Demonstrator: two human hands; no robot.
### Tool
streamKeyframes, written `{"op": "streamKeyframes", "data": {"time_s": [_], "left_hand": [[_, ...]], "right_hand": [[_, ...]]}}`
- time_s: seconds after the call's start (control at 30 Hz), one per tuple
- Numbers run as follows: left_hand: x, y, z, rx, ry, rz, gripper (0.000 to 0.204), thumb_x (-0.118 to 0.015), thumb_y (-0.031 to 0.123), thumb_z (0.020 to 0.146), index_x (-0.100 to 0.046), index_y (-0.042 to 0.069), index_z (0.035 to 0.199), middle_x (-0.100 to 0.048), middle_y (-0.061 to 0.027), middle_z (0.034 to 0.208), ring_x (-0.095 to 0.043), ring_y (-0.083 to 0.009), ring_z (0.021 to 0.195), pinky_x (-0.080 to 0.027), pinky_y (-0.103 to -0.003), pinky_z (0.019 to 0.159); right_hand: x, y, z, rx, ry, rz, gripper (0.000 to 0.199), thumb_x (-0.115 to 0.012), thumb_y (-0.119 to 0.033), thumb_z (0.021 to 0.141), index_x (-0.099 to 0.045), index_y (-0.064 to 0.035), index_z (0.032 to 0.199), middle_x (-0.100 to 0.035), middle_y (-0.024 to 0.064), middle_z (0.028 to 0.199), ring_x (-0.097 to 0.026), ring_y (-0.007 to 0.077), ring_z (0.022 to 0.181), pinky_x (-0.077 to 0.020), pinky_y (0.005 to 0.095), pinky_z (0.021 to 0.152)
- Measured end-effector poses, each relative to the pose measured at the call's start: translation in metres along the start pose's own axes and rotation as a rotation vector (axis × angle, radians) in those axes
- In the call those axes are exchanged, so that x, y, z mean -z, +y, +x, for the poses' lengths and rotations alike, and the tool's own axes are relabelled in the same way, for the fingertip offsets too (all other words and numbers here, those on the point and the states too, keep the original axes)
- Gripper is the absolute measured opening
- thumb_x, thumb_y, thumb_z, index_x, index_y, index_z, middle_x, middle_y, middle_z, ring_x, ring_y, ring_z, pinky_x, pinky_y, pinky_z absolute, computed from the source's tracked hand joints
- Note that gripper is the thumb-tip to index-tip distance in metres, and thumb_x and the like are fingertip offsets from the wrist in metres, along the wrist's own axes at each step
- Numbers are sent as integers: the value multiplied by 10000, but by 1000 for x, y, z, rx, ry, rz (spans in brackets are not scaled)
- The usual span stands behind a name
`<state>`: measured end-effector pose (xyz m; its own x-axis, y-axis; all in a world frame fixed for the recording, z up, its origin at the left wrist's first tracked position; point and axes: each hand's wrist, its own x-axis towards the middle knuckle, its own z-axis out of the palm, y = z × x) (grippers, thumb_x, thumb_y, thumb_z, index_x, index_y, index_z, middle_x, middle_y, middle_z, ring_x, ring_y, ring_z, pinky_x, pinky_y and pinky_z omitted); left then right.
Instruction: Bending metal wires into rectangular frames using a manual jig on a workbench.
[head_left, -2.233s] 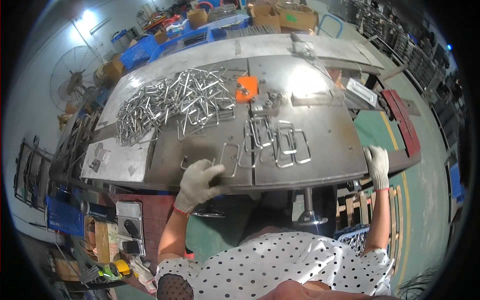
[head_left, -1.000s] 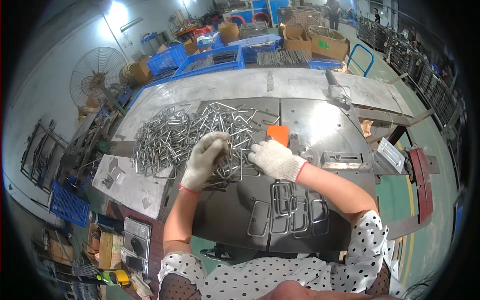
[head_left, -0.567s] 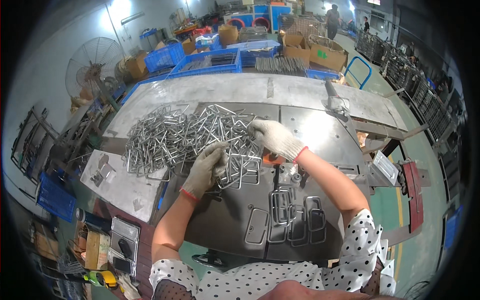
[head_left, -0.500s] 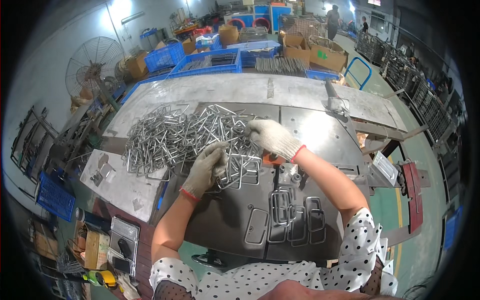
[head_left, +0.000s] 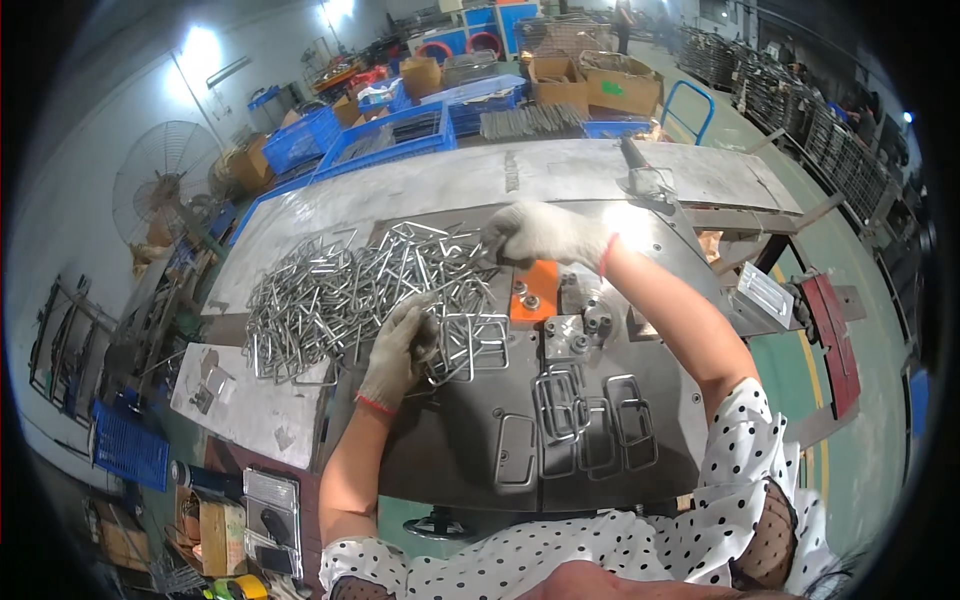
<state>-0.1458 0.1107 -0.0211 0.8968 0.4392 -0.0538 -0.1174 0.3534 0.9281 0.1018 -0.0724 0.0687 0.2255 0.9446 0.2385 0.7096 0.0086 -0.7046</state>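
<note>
My left hand (head_left: 398,352), in a pale knit glove, closes around several bent metal wire frames (head_left: 474,345) at the near right side of a heap. The heap (head_left: 320,300) is made of tangled shiny wire pieces. At its right edge is my gloved right hand (head_left: 535,236), its fingers curled together near some wire; what they grip is hidden. Just below the right hand lies an orange plate (head_left: 534,291), beside a metal fixture with bolts (head_left: 590,318). Several rounded rectangular wire frames (head_left: 597,440) lie on the dark steel plate nearer me, some overlapping.
A long grey metal surface (head_left: 420,185) runs behind the heap. Beyond it stand blue crates (head_left: 385,140) and cardboard boxes (head_left: 615,90). A tool with a dark handle (head_left: 640,165) lies at the far right. A large fan (head_left: 165,180) stands at the left.
The view has turned slightly. My right hand has moved back over the heap's edge, and more of the orange plate and bolted fixture shows. My left hand keeps its hold on the frames.
</note>
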Motion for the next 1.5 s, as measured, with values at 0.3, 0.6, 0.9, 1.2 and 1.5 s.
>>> {"op": "streamKeyframes", "data": {"time_s": [0.3, 0.6, 0.9, 1.2, 1.5], "left_hand": [[-10, 1, -10, -97, -23, 186, 415, -591, 397, 1059, -642, 42, 1268, -629, -12, 872, -574, -76, 722, -433, -217, 591], [-42, 37, -6, -225, -85, 311, 451, -601, 381, 1060, -593, 12, 1319, -652, -21, 886, -533, -74, 637, -406, -190, 541], [-158, 21, 61, -248, -263, 300, 295, -541, 234, 1084, -632, 31, 1278, -650, -8, 980, -526, -56, 796, -447, -203, 722], [-145, 8, 69, -98, -239, 181, 303, -526, 237, 1088, -651, 25, 1265, -570, 16, 891, -527, -47, 769, -441, -178, 639], [-140, 21, 62, -62, -298, 180, 327, -558, 258, 1062, -659, 30, 1274, -630, -7, 998, -534, -67, 871, -481, -233, 738]], "right_hand": [[13, -13, -119, -2, 485, -839, 165, -640, -243, 948, -664, -96, 1017, -647, 142, 938, -669, 374, 871, -534, 497, 770], [-17, 30, -114, 22, 531, -519, 234, -607, -326, 999, -644, -107, 1076, -657, 137, 944, -661, 377, 919, -538, 478, 800], [-14, 55, -120, 31, 570, -312, 287, -637, -301, 996, -701, -62, 1142, -702, 162, 1033, -665, 367, 985, -535, 448, 869], [-16, 54, -115, 32, 540, -309, 271, -646, -293, 984, -703, -72, 1130, -704, 166, 1013, -667, 375, 976, -533, 452, 853], [-25, 41, -118, 22, 494, -356, 262, -669, -281, 976, -702, -70, 1126, -694, 162, 974, -668, 384, 909, -541, 452, 815]]}}
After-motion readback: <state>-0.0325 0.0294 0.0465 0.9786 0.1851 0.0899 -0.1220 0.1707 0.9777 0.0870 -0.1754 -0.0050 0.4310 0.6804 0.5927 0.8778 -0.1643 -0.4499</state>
